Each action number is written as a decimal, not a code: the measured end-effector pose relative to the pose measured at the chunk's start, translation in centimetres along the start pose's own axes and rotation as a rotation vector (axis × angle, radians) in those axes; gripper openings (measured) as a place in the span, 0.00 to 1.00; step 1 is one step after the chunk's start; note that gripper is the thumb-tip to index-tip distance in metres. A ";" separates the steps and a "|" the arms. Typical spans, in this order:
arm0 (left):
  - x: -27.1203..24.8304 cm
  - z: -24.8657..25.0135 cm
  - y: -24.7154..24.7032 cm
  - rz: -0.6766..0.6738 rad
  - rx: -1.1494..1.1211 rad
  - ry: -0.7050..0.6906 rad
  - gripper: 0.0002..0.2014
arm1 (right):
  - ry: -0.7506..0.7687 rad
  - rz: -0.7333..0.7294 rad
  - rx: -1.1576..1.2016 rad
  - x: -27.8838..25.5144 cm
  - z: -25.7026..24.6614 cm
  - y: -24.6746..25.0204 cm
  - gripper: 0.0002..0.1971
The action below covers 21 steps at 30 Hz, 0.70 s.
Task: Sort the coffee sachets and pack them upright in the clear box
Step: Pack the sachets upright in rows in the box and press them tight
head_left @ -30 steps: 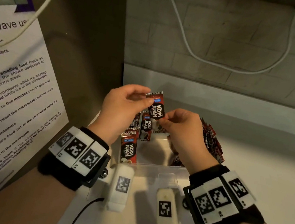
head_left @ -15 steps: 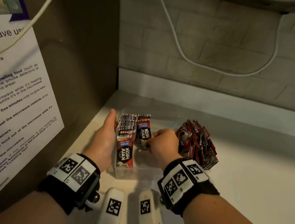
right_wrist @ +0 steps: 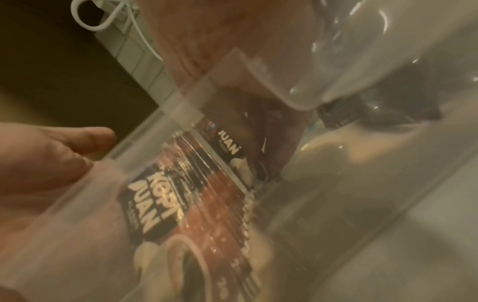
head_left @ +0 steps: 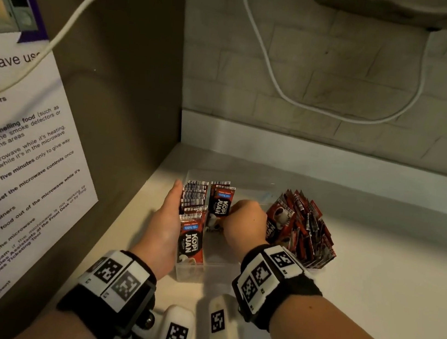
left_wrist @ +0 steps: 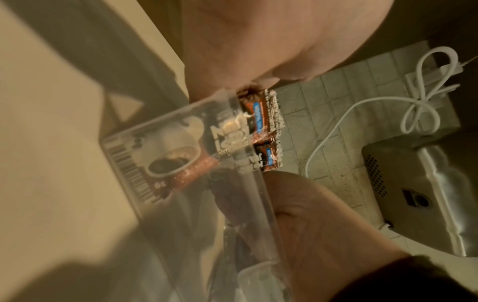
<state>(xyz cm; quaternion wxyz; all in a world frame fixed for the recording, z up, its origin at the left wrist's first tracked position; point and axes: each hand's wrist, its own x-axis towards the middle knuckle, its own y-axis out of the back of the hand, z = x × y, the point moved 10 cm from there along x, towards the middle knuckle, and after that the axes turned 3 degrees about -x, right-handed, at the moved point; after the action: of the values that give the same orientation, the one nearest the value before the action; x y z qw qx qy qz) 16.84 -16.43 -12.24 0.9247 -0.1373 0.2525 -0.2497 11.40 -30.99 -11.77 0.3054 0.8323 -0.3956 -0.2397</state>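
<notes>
The clear box sits on the white counter near the left wall. A row of red Kopi Juan sachets stands upright along its left side. My left hand lies flat against the outside of the box's left wall, fingers straight. My right hand reaches into the box with fingers curled and holds one sachet upright beside the row. The right wrist view shows that sachet against my fingers, through the box wall. A heap of unsorted sachets lies to the right of the box.
Two white tagged devices lie on the counter in front of the box, with a black cable. A brown side wall with a poster stands close on the left. A tiled back wall carries a white cable. Bare counter spreads right.
Both hands came down from mid-air to the box. The left hand let go of the sachet and went flat against the box's left wall; the right hand lowered the sachet into the box.
</notes>
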 end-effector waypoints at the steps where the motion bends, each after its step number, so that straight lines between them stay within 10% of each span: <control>1: 0.0 -0.1 0.0 0.001 -0.003 0.010 0.25 | 0.004 0.007 0.003 0.0 -0.1 0.0 0.07; 16: -0.3 0.0 -0.3 -0.031 -0.013 0.026 0.24 | 0.072 0.056 -0.038 -1.0 -1.0 1.2 0.09; 21: -3.0 4.4 -0.2 0.086 0.177 -0.284 0.12 | 0.146 0.103 0.062 -2.3 -2.6 4.3 0.10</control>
<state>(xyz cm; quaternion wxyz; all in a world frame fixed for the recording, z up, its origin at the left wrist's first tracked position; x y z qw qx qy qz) 16.88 -14.48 -7.33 0.9694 -0.0781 0.1022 -0.2093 9.56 -30.45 -6.62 0.3195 0.8353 -0.4216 -0.1501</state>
